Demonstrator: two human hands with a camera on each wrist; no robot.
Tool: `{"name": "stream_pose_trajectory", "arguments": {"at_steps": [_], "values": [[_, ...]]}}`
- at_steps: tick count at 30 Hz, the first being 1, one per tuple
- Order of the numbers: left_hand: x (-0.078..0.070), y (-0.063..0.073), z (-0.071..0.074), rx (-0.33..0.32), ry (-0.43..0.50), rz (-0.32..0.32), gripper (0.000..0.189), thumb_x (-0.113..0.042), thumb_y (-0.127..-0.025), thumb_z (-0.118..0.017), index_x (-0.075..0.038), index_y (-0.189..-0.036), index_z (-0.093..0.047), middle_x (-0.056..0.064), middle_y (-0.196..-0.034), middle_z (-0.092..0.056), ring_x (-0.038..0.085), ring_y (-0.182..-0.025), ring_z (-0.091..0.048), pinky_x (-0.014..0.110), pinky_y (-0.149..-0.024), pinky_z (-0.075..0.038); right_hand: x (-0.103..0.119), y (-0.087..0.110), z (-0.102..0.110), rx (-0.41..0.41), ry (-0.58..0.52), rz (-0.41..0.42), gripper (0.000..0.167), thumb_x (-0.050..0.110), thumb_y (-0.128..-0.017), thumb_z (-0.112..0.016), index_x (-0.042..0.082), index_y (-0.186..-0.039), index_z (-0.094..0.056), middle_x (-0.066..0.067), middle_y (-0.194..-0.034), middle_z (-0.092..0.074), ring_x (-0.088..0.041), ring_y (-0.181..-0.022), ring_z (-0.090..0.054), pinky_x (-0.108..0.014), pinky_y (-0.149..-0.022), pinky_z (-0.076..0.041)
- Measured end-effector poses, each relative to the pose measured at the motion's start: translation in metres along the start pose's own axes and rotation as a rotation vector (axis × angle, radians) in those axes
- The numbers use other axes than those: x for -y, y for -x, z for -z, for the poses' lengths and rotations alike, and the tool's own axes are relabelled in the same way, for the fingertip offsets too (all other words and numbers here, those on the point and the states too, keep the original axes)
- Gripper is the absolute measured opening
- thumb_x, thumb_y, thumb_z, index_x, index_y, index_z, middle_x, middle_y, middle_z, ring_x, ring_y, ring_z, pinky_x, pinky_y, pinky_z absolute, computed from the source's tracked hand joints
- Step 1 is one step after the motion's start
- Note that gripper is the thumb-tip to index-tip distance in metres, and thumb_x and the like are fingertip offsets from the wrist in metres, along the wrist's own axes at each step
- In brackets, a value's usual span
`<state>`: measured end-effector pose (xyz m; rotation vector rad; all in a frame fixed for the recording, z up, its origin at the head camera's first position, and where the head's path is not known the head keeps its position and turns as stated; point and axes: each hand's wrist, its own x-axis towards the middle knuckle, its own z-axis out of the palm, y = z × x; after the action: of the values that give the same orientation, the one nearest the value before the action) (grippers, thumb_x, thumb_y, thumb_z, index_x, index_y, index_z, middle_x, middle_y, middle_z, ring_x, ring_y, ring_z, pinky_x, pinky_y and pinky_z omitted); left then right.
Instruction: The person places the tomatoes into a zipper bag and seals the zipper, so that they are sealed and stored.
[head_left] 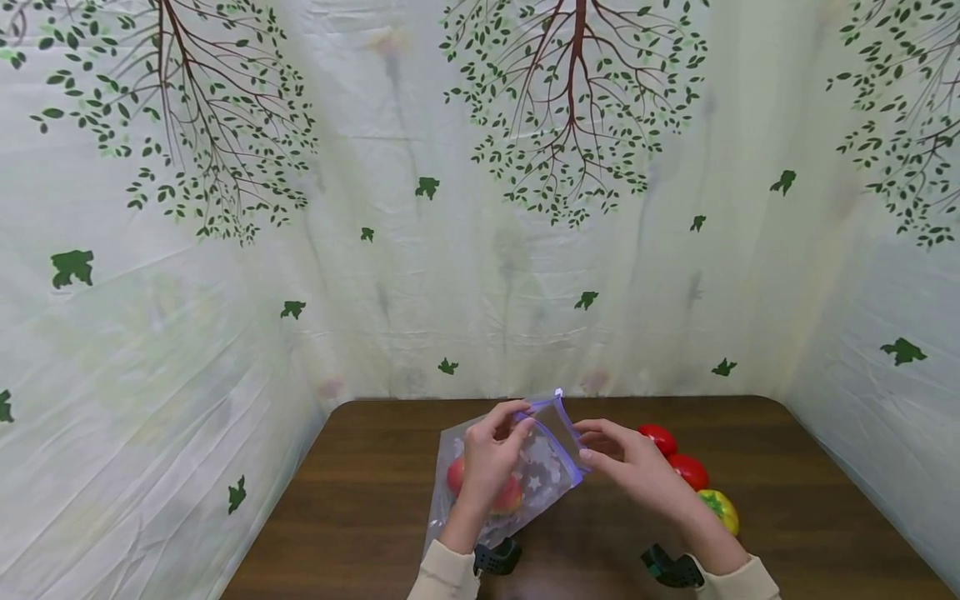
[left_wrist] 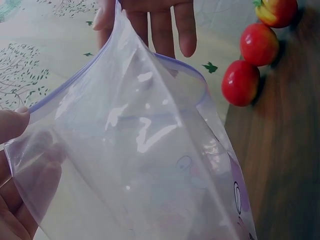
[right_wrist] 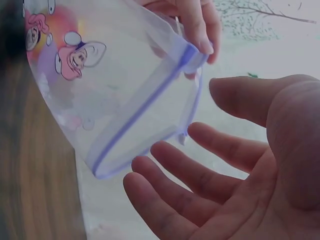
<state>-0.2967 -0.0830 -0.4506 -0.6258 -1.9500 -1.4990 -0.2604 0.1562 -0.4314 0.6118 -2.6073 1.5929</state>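
A clear zip bag with a purple zip edge and printed figures is tilted over the table, its mouth spread apart. Red-and-yellow round fruit shows through its plastic. My left hand pinches the bag's rim between thumb and fingers; in the left wrist view, that thumb presses on the purple edge. Beside the mouth, my right hand has its fingers spread and loosely bent. In the right wrist view its fingertips are close to the zip edge; whether they touch it I cannot tell.
Right of the hands, two red fruits and a yellow-green one with red stand in a row on the brown wooden table. A pale curtain with printed leaves and branches hangs behind and at both sides.
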Motion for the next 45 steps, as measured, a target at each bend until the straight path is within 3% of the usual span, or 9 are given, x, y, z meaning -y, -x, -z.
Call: {"name": "stream_pose_trajectory", "arguments": {"at_steps": [7, 12, 21, 24, 34, 45], "values": [[-0.018, 0.0, 0.002, -0.002, 0.024, -0.017, 0.021, -0.003, -0.089, -0.075, -0.005, -0.11, -0.072, 0.008, -0.1, -0.074, 0.02, -0.076, -0.066, 0.033, -0.071, -0.06, -0.002, 0.002, 0.013, -0.058, 0.072, 0.03, 0.042, 0.038, -0.092, -0.074, 0.029, -0.132, -0.061, 0.0, -0.124, -0.066, -0.02, -0.109, -0.066, -0.032, -0.083, -0.056], [-0.013, 0.0, 0.001, 0.0, 0.012, -0.02, 0.021, -0.005, -0.089, -0.076, -0.007, -0.11, -0.072, 0.005, -0.101, -0.074, 0.017, -0.078, -0.067, 0.03, -0.072, -0.06, -0.008, 0.002, 0.023, -0.115, 0.151, 0.056, 0.044, 0.04, -0.092, -0.073, 0.029, -0.133, -0.06, 0.007, -0.126, -0.064, -0.02, -0.11, -0.065, -0.046, -0.094, -0.051], [-0.001, 0.001, -0.002, 0.027, 0.038, -0.007, 0.022, -0.004, -0.09, -0.075, -0.004, -0.112, -0.071, 0.015, -0.102, -0.073, 0.02, -0.081, -0.069, 0.034, -0.073, -0.06, -0.025, 0.003, 0.039, -0.215, 0.274, -0.023, 0.052, 0.037, -0.091, -0.076, 0.02, -0.137, -0.059, -0.006, -0.13, -0.063, -0.03, -0.114, -0.062, -0.053, -0.094, -0.052], [0.005, 0.002, -0.002, 0.036, 0.044, -0.012, 0.022, -0.007, -0.09, -0.076, -0.007, -0.112, -0.072, 0.013, -0.103, -0.074, 0.02, -0.081, -0.069, 0.033, -0.072, -0.06, -0.029, 0.004, 0.045, -0.232, 0.292, -0.049, 0.053, 0.038, -0.09, -0.076, 0.019, -0.137, -0.058, -0.008, -0.131, -0.063, -0.032, -0.116, -0.061, -0.055, -0.094, -0.051], [0.007, 0.001, 0.0, 0.077, 0.05, 0.012, 0.023, -0.024, -0.094, -0.074, -0.019, -0.116, -0.072, -0.006, -0.106, -0.073, 0.014, -0.084, -0.069, 0.031, -0.077, -0.059, -0.041, 0.008, 0.064, -0.237, 0.412, -0.128, 0.053, 0.029, -0.09, -0.076, 0.012, -0.137, -0.058, -0.019, -0.133, -0.058, -0.041, -0.117, -0.054, -0.059, -0.09, -0.051], [0.007, 0.001, -0.001, 0.089, 0.051, 0.034, 0.023, -0.023, -0.094, -0.073, -0.018, -0.116, -0.072, -0.005, -0.107, -0.073, 0.013, -0.084, -0.068, 0.032, -0.077, -0.059, -0.063, 0.015, 0.081, -0.173, 0.468, -0.164, 0.057, 0.032, -0.086, -0.08, 0.008, -0.134, -0.06, -0.023, -0.131, -0.06, -0.045, -0.117, -0.053, -0.062, -0.088, -0.049]]}}
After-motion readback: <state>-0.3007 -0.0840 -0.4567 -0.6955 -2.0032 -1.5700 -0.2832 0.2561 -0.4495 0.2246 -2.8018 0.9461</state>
